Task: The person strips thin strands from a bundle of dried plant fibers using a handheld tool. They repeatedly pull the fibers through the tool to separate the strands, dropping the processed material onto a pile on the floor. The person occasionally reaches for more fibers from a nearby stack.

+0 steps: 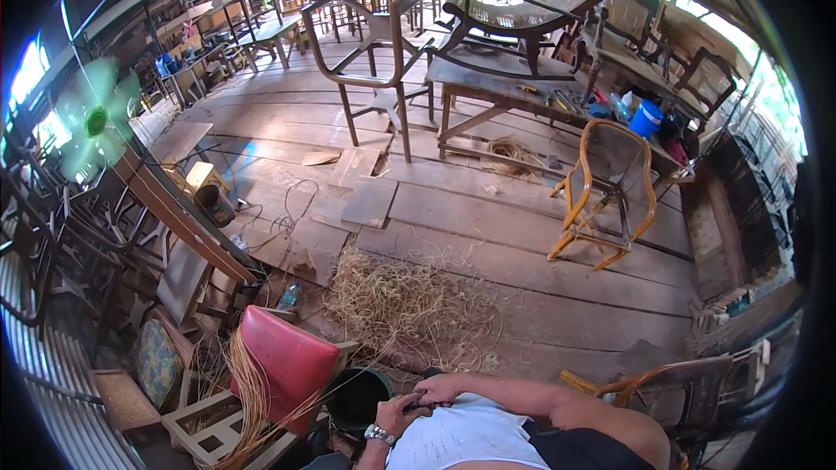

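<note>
Two bare hands are together at the near edge, just above the lap in front of a white shirt (470, 437): the left hand (396, 416), with a metal wristwatch (378, 433) on its wrist, meets the right hand (438, 389), whose forearm comes in from the right. Between them, at the fingers, is a small dark object (412, 406), too small and shadowed to name, and I cannot tell whether either hand is clamped on it. Just left of the hands sits a dark green bucket (353, 383), and beyond that, near left, a red cushion (283, 357) stands tilted, with long straw-coloured strands (248, 383) draped down beside it. Farther left are a patterned cushion (159, 361) and a woven cane panel (124, 399). A loose heap of pale curled strips (401, 305) lies on the plank floor (488, 209) beyond the hands, with a clear plastic bottle (289, 296) to its left. To the right, well apart from the hands, an orange-brown rattan armchair (650, 196) stands upright. Behind that armchair, on the far right, a workbench (514, 78) bears a dark rocking lounger (509, 17), with a blue bucket (645, 119) near its right end and a coil of strands (514, 153) low beneath it. On the far left, a green fan (96, 120) has blurred blades.
</note>
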Available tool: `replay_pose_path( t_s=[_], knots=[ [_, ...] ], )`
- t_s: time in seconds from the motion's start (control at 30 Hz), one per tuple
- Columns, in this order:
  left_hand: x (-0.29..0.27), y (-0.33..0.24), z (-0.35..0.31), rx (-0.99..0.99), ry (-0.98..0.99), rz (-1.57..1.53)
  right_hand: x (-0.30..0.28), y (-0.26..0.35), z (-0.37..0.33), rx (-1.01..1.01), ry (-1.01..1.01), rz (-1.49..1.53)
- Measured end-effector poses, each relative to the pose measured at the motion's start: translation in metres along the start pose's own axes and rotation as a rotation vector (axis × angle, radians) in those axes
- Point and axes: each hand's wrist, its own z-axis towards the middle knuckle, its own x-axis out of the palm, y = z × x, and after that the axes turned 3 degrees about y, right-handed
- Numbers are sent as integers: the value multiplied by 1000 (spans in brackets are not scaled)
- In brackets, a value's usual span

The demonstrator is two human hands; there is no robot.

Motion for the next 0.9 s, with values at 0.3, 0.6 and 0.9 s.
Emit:
replay_pose_path(
  t_s=[0.3, 0.6, 0.9],
  knots=[
    [-5, 4, 15, -54, -164, 177, -20, 7, 18, -146, -215, -126],
    [8, 17, 33, -147, -225, 162, -57, -12, 30, -205, -248, -299],
    [10, -32, 54, -307, -223, 164, -82, 12, -10, -63, -115, -323]
  ],
)
